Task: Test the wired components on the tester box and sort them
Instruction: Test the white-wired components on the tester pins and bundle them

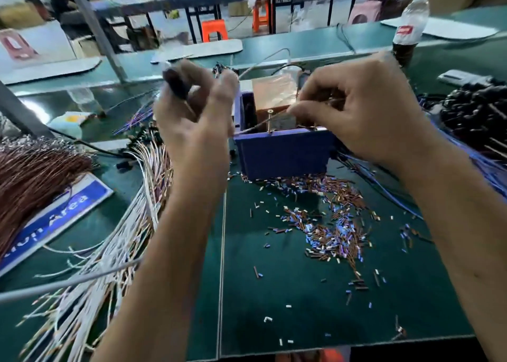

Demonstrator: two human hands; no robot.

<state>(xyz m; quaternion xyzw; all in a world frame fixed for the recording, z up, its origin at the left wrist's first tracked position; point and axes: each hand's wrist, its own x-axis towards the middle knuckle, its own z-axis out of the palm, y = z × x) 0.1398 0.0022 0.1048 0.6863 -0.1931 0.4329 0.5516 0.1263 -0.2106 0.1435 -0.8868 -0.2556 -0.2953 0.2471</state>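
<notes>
In front of the blue box (pixel 282 153), nearest the person, the green mat (pixel 274 306) is strewn with short cut bits of wire sleeve (pixel 329 230), thickest just before the box's front wall. Left of the box a fan of pale wires (pixel 131 224) runs toward the near edge, and farther left lie a brown wire bundle (pixel 33 175) and a blue sign (pixel 63 219) partly under it.

Both forearms reach over the mat to the box. The left hand (pixel 192 114), raised at the box's left corner, has its fingers curled round a small dark part (pixel 177 83). The right hand (pixel 354 109), over the box's right side, pinches a thin wire (pixel 263 123) that stretches leftward across the open top past an upright screw (pixel 270 120). The hands are apart, one at each side of the box, and hide much of its rim. Inside the box a copper-coloured block (pixel 273 92) shows between them.

Right of the box sits a heap of black parts (pixel 474 112) with blue leads. Beyond the box stand a bottle (pixel 410 29), blurred, and orange stools (pixel 214 29).
</notes>
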